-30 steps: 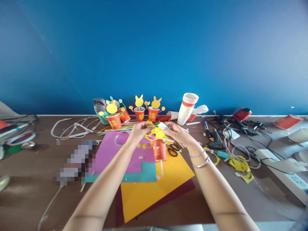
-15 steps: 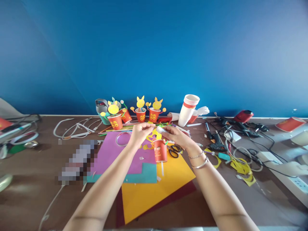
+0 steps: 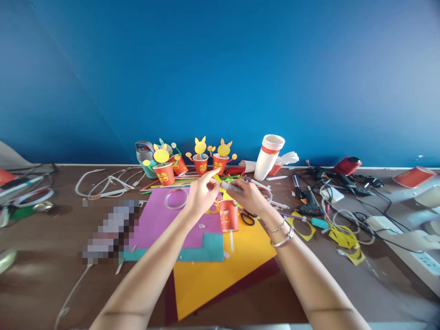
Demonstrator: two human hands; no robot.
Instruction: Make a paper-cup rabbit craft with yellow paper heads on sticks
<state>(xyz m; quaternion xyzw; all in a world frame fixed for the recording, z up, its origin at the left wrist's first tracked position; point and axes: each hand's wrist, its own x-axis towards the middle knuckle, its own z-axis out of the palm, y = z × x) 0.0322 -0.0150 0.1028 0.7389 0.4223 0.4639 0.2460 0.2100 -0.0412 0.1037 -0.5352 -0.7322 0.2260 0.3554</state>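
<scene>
My right hand (image 3: 250, 196) is closed around a small whitish tube (image 3: 229, 187), its end pointing left toward my other hand. My left hand (image 3: 202, 195) has thumb and forefinger pinched together close to the tube's tip; whatever is between them is too small to make out. Just below both hands a red paper cup (image 3: 229, 216) stands upside down, with small green pieces at its sides and a white strip (image 3: 231, 241) sticking out toward me. Black-handled scissors (image 3: 247, 217) lie right of this cup, partly under my right wrist.
Purple (image 3: 154, 220), teal (image 3: 213, 247) and yellow (image 3: 206, 284) sheets lie in front. Behind stand red cups with yellow rabbit heads (image 3: 200, 146) and a leaning stack of white cups (image 3: 268, 158). A glue gun (image 3: 310, 205), cables and a power strip (image 3: 424, 263) are at right.
My hands have come closer together and slightly lower, bringing the tube's tip to my left fingertips. The cup between them has not moved.
</scene>
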